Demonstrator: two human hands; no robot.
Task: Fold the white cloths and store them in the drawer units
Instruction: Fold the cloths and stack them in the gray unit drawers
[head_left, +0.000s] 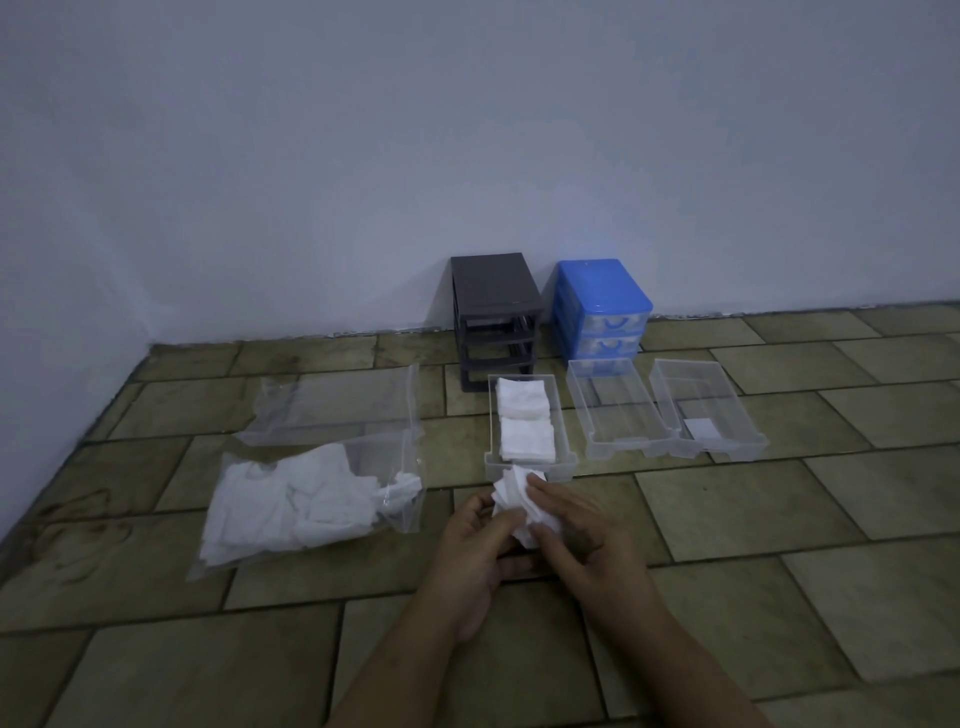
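Both hands, left hand (480, 540) and right hand (576, 535), pinched a white cloth (514, 501) with curled fingers; matching edges squarely before creasing would suit the drawer (530, 460).

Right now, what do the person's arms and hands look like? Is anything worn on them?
Both forearms are bare as far as the picture shows: no sleeves, no gloves. The left hand and the right hand show no ring, watch or bracelet that I can see, though the light is dim. No markings are visible.
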